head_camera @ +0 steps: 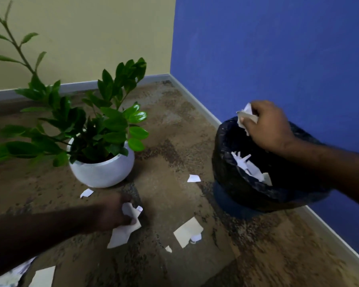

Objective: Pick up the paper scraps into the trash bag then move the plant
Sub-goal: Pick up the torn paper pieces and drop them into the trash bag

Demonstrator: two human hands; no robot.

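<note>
Paper scraps (188, 232): white torn pieces scattered on the brown floor (174, 125) in a room corner, between the potted plant (101, 141) and the trash bag (226, 162). Several loose ones in view: one near the pot's base, one beside the bag, a larger cream piece with a small one touching it at centre, a tiny bit just below that, more at the lower left edge.

Left hand (114, 212): low at the floor, grip clenched round a bunch of white paper (126, 224); a long tail of it hangs out below the fingers.

Right hand (267, 125): over the open mouth of the bag, grip pinching a crumpled wad (246, 117) at the fingertips, not yet let go. The bag is black, lining a bin against the blue wall (278, 59); scraps already lie inside it.

Handling, as judged: scraps are very light, limp, no risk of damage. They will likely flutter if dropped from high, so release close over the opening. Flat pieces on the floor may resist a plain pinch; sliding a fingertip under an edge or scrunching them together should lift them.

Plant: leafy stems in a round white pot (102, 172), standing on the floor, untouched. Probably heavy for its size and smooth-sided, possibly breakable. Best taken with both hands low round the pot, never by the stems.

Stage: scrap collection under way, well short of done.
</note>
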